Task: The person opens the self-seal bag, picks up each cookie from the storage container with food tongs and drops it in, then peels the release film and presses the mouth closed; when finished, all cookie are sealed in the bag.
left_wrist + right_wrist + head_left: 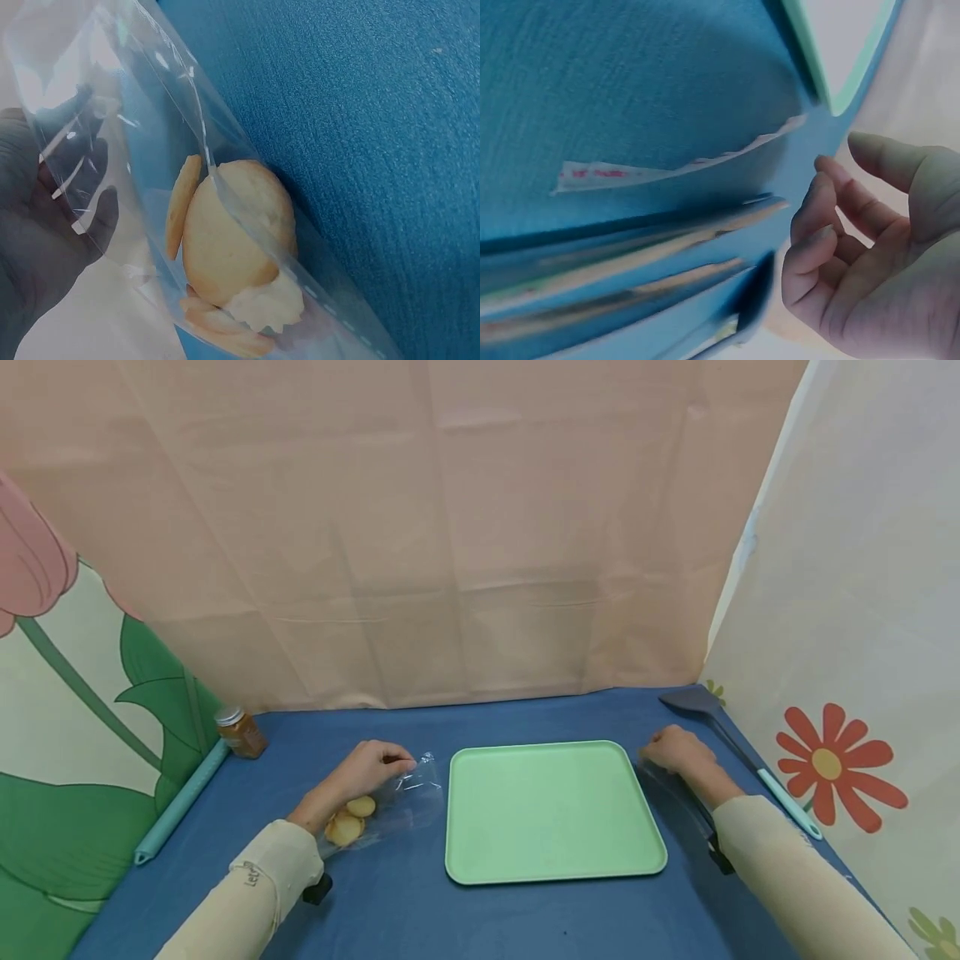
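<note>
My left hand (363, 771) pinches the edge of a clear plastic bag (420, 797) lying left of the tray. Through the film show several flat, golden, bread-like pieces (232, 232), one of them pale and ragged-edged. In the left wrist view, the fingers of this hand appear partly behind the plastic. On the far right, my right hand (678, 750) is low over the table beside the tray, its fingers loosely bent around nothing. Close to those fingertips lies a thin torn strip (667, 172) with red print.
Between the hands lies a light green tray (553, 814). A spatula (738, 747) rests along the right edge. Long shiny strips (630, 262), kind unclear, lie near the right hand. At left are a spice jar (241, 732) and a teal roll (182, 802).
</note>
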### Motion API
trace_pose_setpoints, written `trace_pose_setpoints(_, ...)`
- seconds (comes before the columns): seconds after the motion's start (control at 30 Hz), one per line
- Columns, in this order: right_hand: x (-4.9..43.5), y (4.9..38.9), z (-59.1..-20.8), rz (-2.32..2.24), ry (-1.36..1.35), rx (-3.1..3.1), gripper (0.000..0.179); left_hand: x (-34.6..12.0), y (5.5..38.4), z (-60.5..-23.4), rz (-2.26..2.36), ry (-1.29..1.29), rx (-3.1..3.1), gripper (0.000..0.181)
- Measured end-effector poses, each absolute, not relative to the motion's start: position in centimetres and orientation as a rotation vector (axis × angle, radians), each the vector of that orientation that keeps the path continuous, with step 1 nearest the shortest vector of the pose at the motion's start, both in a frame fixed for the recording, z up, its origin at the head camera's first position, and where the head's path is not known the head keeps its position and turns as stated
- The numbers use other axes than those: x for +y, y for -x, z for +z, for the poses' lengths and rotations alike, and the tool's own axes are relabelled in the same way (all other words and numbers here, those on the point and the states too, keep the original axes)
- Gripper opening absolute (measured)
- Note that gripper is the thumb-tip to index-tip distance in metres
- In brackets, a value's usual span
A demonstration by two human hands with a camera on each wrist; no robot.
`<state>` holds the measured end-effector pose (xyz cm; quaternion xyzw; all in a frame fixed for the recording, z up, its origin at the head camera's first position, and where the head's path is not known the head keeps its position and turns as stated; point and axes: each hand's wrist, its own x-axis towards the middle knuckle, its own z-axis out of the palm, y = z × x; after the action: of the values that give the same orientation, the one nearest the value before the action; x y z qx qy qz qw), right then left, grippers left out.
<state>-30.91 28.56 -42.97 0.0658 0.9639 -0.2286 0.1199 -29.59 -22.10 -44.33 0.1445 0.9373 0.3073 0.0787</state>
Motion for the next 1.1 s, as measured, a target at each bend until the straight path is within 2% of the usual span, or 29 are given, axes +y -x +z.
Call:
trace_pose_setpoints(0.1, 27.7, 30.3, -41.9, -0.636, -0.085, 2.869, 0.04, -22.2, 29.6, -44.4, 0.918, -0.438, 2.802, 0.024)
trace_pose_setpoints(0.23, 25.1, 28.5, -39.6, -0.595, 0.097, 2.929, 0.027, -22.3, 29.7, -44.5, 0.923, -0.446, 2.786, 0.024)
trace_pose_setpoints(0.43, 19.4, 25.6, -37.1, -0.702, 0.363, 2.94, 0.03, -22.4, 29.8, -44.5, 0.93, -0.452, 2.778, 0.023)
trace_pose_setpoints(0.6, 14.1, 22.9, -37.2, -0.947, 0.555, 2.752, 0.022, -22.2, 29.7, -44.5, 0.926, -0.455, 2.785, 0.022)
trace_pose_setpoints(0.77, 8.7, 19.9, -38.9, -1.185, 0.684, 2.401, 0.016, -22.0, 29.8, -44.5, 0.923, -0.43, 2.804, 0.021)
trace_pose_setpoints(0.87, 5.9, 18.6, -40.2, -1.308, 0.645, 2.215, 0.015, -22.1, 29.9, -44.4, 0.935, -0.424, 2.807, 0.021)
trace_pose_setpoints(1.1, 0.7, 16.5, -43.3, -1.606, 0.298, 1.88, 0.021, -22.3, 29.8, -44.2, 0.937, -0.497, 2.812, 0.023)
